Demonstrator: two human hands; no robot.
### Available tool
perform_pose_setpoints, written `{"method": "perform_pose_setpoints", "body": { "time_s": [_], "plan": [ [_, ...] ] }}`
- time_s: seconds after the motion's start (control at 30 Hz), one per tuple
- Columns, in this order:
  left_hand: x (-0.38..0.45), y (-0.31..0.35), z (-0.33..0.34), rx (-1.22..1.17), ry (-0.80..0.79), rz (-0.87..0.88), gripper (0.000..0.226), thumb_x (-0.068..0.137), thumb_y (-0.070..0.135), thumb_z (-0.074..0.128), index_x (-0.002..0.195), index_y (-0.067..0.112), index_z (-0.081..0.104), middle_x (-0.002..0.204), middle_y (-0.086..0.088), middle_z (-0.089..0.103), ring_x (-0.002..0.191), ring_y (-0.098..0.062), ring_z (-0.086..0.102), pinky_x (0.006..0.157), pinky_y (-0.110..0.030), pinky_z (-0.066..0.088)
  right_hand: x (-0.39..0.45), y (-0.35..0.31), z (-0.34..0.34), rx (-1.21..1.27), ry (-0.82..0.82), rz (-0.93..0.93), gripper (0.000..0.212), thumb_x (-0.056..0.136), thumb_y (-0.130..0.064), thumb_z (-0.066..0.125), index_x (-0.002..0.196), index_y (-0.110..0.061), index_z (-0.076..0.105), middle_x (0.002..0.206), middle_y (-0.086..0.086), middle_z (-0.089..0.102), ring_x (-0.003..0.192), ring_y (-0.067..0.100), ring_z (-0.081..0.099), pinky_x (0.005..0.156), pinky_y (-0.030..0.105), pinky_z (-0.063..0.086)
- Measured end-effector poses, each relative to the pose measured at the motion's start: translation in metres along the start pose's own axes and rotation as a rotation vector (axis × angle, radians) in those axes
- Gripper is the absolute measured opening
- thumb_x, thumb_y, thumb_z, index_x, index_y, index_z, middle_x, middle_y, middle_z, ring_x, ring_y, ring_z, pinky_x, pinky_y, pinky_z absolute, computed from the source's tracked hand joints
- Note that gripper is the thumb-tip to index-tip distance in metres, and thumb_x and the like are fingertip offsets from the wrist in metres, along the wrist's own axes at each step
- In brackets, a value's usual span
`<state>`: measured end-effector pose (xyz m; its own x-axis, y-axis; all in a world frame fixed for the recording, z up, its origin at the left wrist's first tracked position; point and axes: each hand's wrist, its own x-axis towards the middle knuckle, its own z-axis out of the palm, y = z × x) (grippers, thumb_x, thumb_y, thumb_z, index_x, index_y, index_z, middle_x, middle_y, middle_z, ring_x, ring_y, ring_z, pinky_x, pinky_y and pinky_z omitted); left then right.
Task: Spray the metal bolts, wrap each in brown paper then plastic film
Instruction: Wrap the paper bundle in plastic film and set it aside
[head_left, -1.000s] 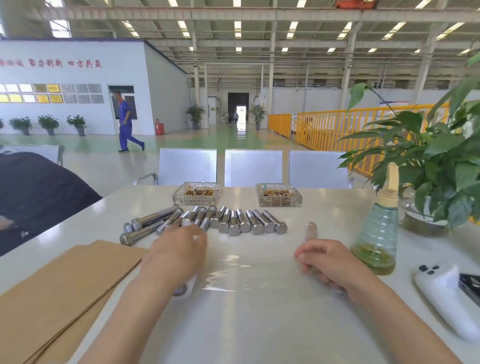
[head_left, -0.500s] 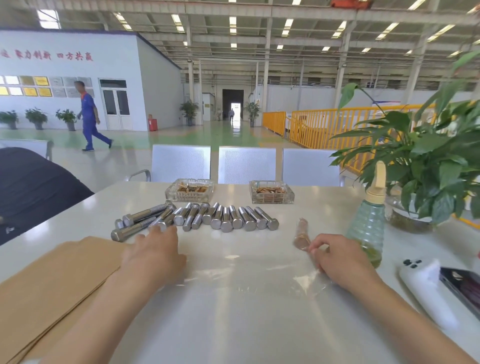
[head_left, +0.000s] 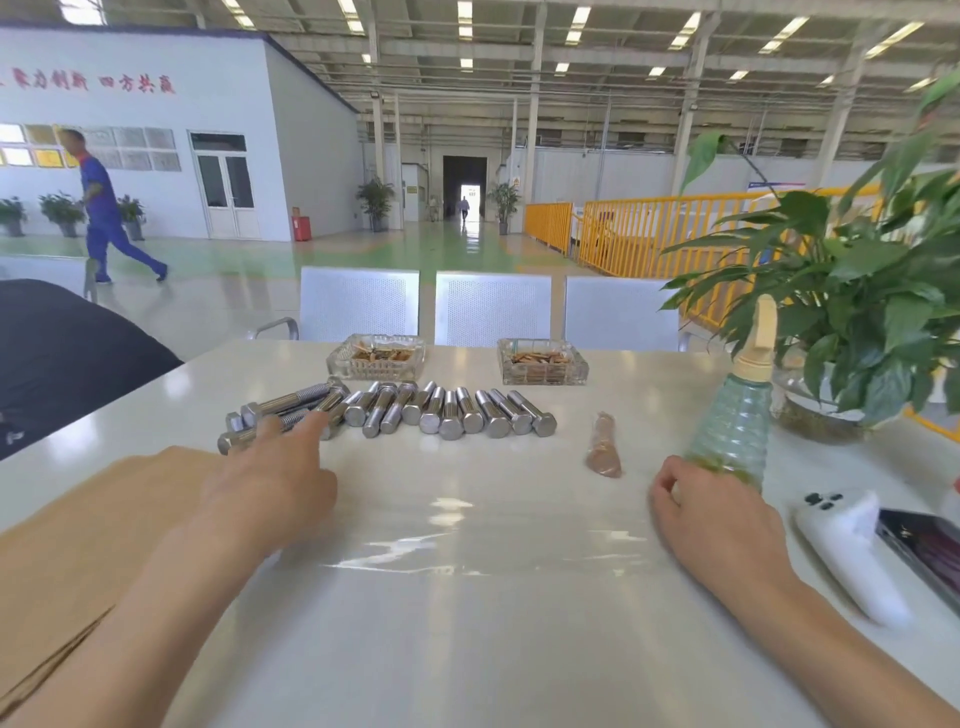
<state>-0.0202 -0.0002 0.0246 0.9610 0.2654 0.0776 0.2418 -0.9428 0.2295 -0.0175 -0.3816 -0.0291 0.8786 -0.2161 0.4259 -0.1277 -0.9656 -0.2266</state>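
Observation:
Several metal bolts (head_left: 447, 413) lie in a row on the white table (head_left: 467, 649), with longer ones (head_left: 280, 410) at the left end. My left hand (head_left: 270, 478) stretches its fingers toward the long bolts, fingertips at their heads, holding nothing. One bolt wrapped in brown paper and film (head_left: 603, 451) lies to the right of the row. A sheet of clear plastic film (head_left: 467, 545) is spread flat between my hands. My right hand (head_left: 706, 512) rests loosely curled just in front of the green spray bottle (head_left: 732, 426). Brown paper sheets (head_left: 67, 551) lie at the left.
Two glass ashtrays (head_left: 376, 358) (head_left: 543, 361) stand behind the bolts. A potted plant (head_left: 852, 332) is at the far right, a white controller (head_left: 852, 551) and a phone (head_left: 924, 545) at the right edge. Metal chairs (head_left: 493, 312) line the far side.
My left hand left the film and reached forward to the long bolts. My right hand let go of the wrapped bolt, which now lies on the table, and drew back toward the spray bottle.

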Motion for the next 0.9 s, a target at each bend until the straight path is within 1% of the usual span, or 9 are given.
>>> {"method": "perform_pose_setpoints", "body": {
  "time_s": [0.07, 0.13, 0.23, 0.3, 0.43, 0.53, 0.67, 0.8, 0.9],
  "plan": [
    [-0.009, 0.0, 0.005, 0.109, 0.036, 0.068, 0.034, 0.096, 0.027, 0.045, 0.125, 0.044, 0.049, 0.14, 0.004, 0.034, 0.126, -0.029, 0.039, 0.092, -0.042, 0.048, 0.0, 0.0, -0.002, -0.027, -0.027, 0.017, 0.022, 0.099, -0.041, 0.045, 0.086, -0.026, 0.055, 0.079, -0.006, 0.06, 0.077, 0.024, 0.057, 0.062, 0.033, 0.041],
    [-0.017, 0.002, 0.009, 0.18, 0.031, 0.103, 0.02, 0.096, 0.04, 0.046, 0.113, 0.042, 0.055, 0.14, 0.009, 0.033, 0.125, -0.025, 0.041, 0.093, -0.041, 0.047, 0.003, -0.002, -0.004, -0.048, -0.051, 0.046, 0.028, 0.099, -0.045, 0.044, 0.081, -0.025, 0.054, 0.08, -0.004, 0.058, 0.079, 0.026, 0.056, 0.065, 0.034, 0.04],
    [-0.024, 0.004, 0.011, 0.225, -0.017, 0.123, 0.033, 0.088, 0.063, 0.05, 0.113, 0.043, 0.053, 0.138, 0.01, 0.031, 0.123, -0.023, 0.043, 0.086, -0.037, 0.042, 0.013, 0.001, -0.013, -0.034, -0.178, 0.118, 0.036, 0.1, -0.047, 0.044, 0.076, -0.022, 0.056, 0.083, -0.002, 0.057, 0.084, 0.027, 0.057, 0.072, 0.036, 0.044],
    [-0.026, 0.006, 0.01, 0.227, -0.031, 0.13, 0.039, 0.085, 0.069, 0.052, 0.114, 0.042, 0.051, 0.136, 0.009, 0.031, 0.122, -0.023, 0.042, 0.084, -0.037, 0.04, 0.017, 0.002, -0.02, -0.025, -0.246, 0.169, 0.036, 0.098, -0.047, 0.048, 0.075, -0.021, 0.059, 0.082, -0.003, 0.058, 0.083, 0.027, 0.058, 0.072, 0.034, 0.047],
    [-0.03, 0.005, 0.006, 0.259, -0.061, 0.133, 0.05, 0.084, 0.079, 0.048, 0.116, 0.041, 0.05, 0.137, 0.006, 0.03, 0.123, -0.024, 0.042, 0.09, -0.039, 0.046, 0.004, -0.007, -0.015, -0.193, -0.051, 0.139, 0.025, 0.097, -0.038, 0.047, 0.082, -0.019, 0.052, 0.069, -0.005, 0.04, 0.071, 0.026, 0.047, 0.063, 0.032, 0.035],
    [-0.032, 0.006, 0.004, 0.29, -0.059, 0.135, 0.056, 0.083, 0.084, 0.044, 0.118, 0.041, 0.049, 0.134, 0.005, 0.031, 0.123, -0.024, 0.043, 0.091, -0.039, 0.048, -0.008, -0.014, -0.01, -0.24, -0.015, 0.086, 0.016, 0.1, -0.035, 0.042, 0.089, -0.024, 0.043, 0.066, -0.006, 0.03, 0.071, 0.027, 0.043, 0.059, 0.032, 0.033],
    [-0.035, 0.01, 0.001, 0.313, -0.069, 0.127, 0.053, 0.085, 0.083, 0.042, 0.112, 0.039, 0.053, 0.131, 0.003, 0.032, 0.124, -0.025, 0.042, 0.09, -0.04, 0.049, -0.006, -0.006, -0.012, -0.185, 0.021, 0.088, 0.028, 0.104, -0.045, 0.036, 0.089, -0.025, 0.05, 0.072, -0.002, 0.042, 0.069, 0.029, 0.044, 0.061, 0.035, 0.036],
    [-0.037, 0.013, 0.0, 0.322, -0.091, 0.122, 0.056, 0.087, 0.083, 0.042, 0.118, 0.038, 0.053, 0.137, 0.0, 0.03, 0.127, -0.027, 0.041, 0.096, -0.043, 0.048, -0.007, 0.005, -0.022, -0.171, 0.02, 0.161, 0.035, 0.105, -0.042, 0.033, 0.093, -0.023, 0.06, 0.075, 0.0, 0.047, 0.074, 0.032, 0.051, 0.065, 0.036, 0.038],
    [-0.038, 0.015, 0.0, 0.329, -0.096, 0.135, 0.065, 0.083, 0.087, 0.041, 0.122, 0.038, 0.054, 0.141, 0.0, 0.028, 0.129, -0.027, 0.04, 0.095, -0.041, 0.048, -0.014, 0.003, -0.037, -0.221, 0.196, 0.131, 0.026, 0.103, -0.036, 0.043, 0.085, -0.022, 0.056, 0.074, -0.002, 0.05, 0.065, 0.028, 0.047, 0.054, 0.029, 0.019]
  ]
}}
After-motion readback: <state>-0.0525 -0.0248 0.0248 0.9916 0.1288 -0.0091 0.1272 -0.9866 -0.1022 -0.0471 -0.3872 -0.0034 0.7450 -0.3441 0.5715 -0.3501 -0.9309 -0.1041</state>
